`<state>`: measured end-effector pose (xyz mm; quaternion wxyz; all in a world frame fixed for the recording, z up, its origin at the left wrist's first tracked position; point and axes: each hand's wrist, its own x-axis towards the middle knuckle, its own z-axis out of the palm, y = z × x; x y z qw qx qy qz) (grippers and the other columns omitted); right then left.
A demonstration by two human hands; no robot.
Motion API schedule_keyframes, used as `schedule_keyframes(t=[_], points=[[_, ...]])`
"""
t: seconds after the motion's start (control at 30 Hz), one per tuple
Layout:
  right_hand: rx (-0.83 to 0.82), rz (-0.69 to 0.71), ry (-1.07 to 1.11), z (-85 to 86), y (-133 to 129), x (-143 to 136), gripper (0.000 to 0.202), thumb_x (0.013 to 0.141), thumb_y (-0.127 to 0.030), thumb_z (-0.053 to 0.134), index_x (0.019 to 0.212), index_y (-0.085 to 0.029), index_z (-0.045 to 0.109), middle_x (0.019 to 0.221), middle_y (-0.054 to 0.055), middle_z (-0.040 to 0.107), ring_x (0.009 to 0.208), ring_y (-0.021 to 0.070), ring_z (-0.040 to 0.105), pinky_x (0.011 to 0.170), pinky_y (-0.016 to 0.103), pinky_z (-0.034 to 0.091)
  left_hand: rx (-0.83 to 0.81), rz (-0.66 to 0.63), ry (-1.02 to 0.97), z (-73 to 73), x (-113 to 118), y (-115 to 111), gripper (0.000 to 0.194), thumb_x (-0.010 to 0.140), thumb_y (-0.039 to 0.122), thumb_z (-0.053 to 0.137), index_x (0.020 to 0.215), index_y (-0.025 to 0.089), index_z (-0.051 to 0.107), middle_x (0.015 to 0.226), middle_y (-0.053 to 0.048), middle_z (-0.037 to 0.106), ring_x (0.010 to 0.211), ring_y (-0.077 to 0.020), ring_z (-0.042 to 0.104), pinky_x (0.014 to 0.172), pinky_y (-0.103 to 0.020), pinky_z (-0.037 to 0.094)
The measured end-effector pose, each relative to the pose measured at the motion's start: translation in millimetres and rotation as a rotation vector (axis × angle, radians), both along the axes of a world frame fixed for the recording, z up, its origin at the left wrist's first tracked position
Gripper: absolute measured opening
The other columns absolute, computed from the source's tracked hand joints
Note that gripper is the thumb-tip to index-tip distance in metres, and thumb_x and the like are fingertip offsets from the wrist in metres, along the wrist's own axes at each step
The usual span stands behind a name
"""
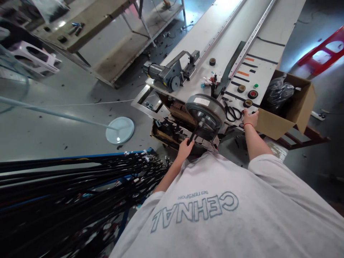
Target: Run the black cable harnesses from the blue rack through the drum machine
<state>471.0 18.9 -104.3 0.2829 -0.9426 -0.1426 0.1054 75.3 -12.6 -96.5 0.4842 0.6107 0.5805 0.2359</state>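
My left hand [186, 147] is closed on a thin black strip [192, 136] that runs up toward a large round reel [206, 111] at the near end of the long table. My right hand [250, 117], with a red string at the wrist, rests at the table's near edge beside the cardboard box. Its fingers are bent, and whether anything is in them is too small to tell. Black-handled scissors [233, 113] lie just left of it, and a brown tape roll [247, 103] sits right above its fingertips.
The long white table [279, 28] carries a motor unit [163, 73], rails and tape rolls. An open cardboard box [274, 123] stands at its right. Many black cables [80, 186] hang on a blue rack at lower left. A round white base [120, 130] stands on the floor.
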Motion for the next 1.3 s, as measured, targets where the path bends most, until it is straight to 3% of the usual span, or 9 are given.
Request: schedule_keyframes(t=[0.2,0.53,0.73,0.9,1.3], points=[[0.006,0.004,0.004,1.0,0,-1,0.082,0.083,-0.060,0.060,0.144,-0.011,0.035,0.136,0.025,0.051,0.127,0.0366,0.050,0.102,0.054,0.040,-0.017,-0.038,-0.010,-5.3,5,-9,0.022,0.084,0.038,0.057,0.077,0.017,0.059,0.070,-0.001,0.061,0.066,-0.0154,0.058,0.065,-0.026,0.046],[0.015,-0.005,0.020,3.5,0,-3,0.085,0.080,-0.061,0.062,0.144,-0.012,0.036,0.137,0.024,0.051,0.128,0.0367,0.049,0.104,0.053,0.038,-0.033,0.064,-0.027,-4.0,-2,-4,0.025,0.082,0.042,0.061,0.082,0.017,0.063,0.070,-0.002,0.063,0.070,-0.0164,0.059,0.065,-0.026,0.047],[0.051,-0.024,-0.003,1.6,1,-4,0.075,0.090,-0.064,0.044,0.141,-0.010,0.040,0.133,0.024,0.053,0.125,0.0360,0.051,0.103,0.053,0.038,-0.021,0.054,-0.055,-6.1,1,-6,0.024,0.083,0.041,0.060,0.082,0.017,0.062,0.072,-0.001,0.063,0.068,-0.0146,0.059,0.066,-0.025,0.048],[0.020,0.007,0.004,2.2,0,-3,0.082,0.082,-0.059,0.061,0.143,-0.011,0.036,0.136,0.025,0.051,0.127,0.0367,0.049,0.102,0.053,0.040,-0.026,0.053,-0.067,-7.4,2,-7,0.024,0.082,0.041,0.061,0.081,0.017,0.062,0.072,-0.001,0.063,0.069,-0.0151,0.059,0.068,-0.026,0.048],[0.009,0.002,0.022,4.5,0,-4,0.085,0.083,-0.056,0.062,0.147,-0.009,0.033,0.138,0.025,0.050,0.128,0.0367,0.049,0.104,0.052,0.038,0.009,-0.061,0.068,6.9,13,2,0.020,0.085,0.035,0.057,0.082,0.016,0.063,0.072,-0.003,0.065,0.070,-0.0167,0.060,0.069,-0.027,0.045]])
